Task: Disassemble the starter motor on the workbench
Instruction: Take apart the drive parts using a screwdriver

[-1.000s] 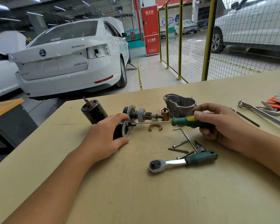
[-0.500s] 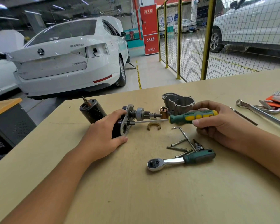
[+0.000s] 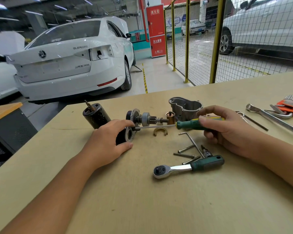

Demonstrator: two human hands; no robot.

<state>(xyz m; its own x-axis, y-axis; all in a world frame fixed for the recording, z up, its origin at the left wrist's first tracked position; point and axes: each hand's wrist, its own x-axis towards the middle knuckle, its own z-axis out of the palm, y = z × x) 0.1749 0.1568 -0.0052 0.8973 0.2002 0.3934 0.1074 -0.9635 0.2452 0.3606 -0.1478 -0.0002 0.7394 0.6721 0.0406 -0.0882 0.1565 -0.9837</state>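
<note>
Since several pieces of the starter motor already lie apart across the middle of the workbench (image 3: 108, 191), the job looks well past halfway. A black cylinder (image 3: 96, 116) lies left of centre, a geared shaft (image 3: 146, 118) sits just right of it, and a small brass cup (image 3: 170, 117) stands at the shaft's tip. Behind that stands a grey metal housing (image 3: 184, 105), open side up, and a brass fork piece (image 3: 160, 132) lies loose in front of the shaft.

What seems left is the round black part (image 3: 125, 136) at centre. The left hand (image 3: 107, 142) grips it, fingers curled over the top and thumb against its lower face, holding it down on the bench. The right hand (image 3: 225, 129) is closed round the green and yellow handle of a screwdriver (image 3: 184, 124), whose thin shaft runs left to the upper rim of that part. Whether the tip sits in a screw head or pries at a seam I cannot tell, because the left fingers hide it.

Below the screwdriver lie an L-shaped hex key (image 3: 191, 141), a few loose bolts (image 3: 184, 153), a small socket bit (image 3: 206, 152) and a ratchet (image 3: 188, 166) with a green grip. At the right edge sit a set of orange-held hex keys (image 3: 289, 107) and a long steel tool (image 3: 274, 118). The bolts and hex key lie near the right wrist and could get swept aside. A white car (image 3: 66, 61) and yellow mesh fence (image 3: 201, 39) fill the upper frame.
</note>
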